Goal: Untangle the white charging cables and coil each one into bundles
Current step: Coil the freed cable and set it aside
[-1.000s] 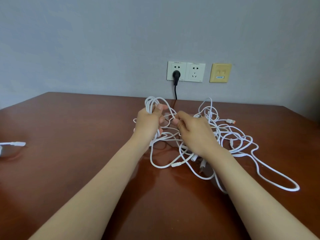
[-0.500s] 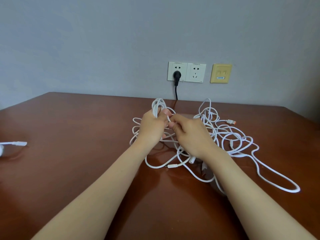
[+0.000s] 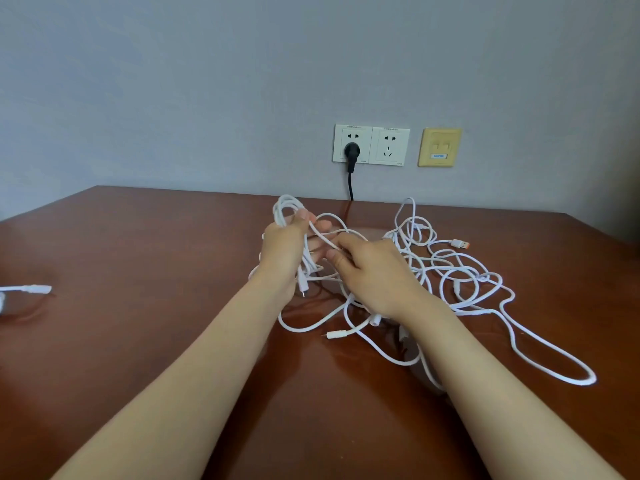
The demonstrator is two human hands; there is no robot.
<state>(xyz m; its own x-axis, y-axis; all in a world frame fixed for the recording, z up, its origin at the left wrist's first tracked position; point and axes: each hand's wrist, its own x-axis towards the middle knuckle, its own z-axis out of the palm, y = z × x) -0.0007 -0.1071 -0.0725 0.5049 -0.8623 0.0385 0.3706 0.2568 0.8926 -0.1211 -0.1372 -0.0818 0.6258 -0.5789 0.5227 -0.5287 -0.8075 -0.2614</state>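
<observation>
The left hand (image 3: 284, 251) was curled round a coil (image 3: 284, 208) of white cable, its loops standing up above the fist and more strands hanging down beside the wrist. The right hand (image 3: 375, 271), just beside it, pinched a single strand (image 3: 322, 237) between thumb and forefinger; that strand ran up and left into the held coil. Both hands hovered over the middle of the brown table (image 3: 138, 323), nearer its far edge.

The tangle of white charging cables (image 3: 450, 275) lay on the table under and to the right of the right hand, spreading toward the right edge. An orange-tipped plug (image 3: 460, 243) stuck out of it on the far right side, a long loop (image 3: 554, 367) trailed toward the near right, and a white connector (image 3: 337, 335) lay below the hands.

At the left edge lay another cable end (image 3: 34, 289), well apart from the tangle. On the wall behind, a black plug (image 3: 352, 151) sat in a double socket (image 3: 389, 147), beside a yellow plate (image 3: 439, 147).
</observation>
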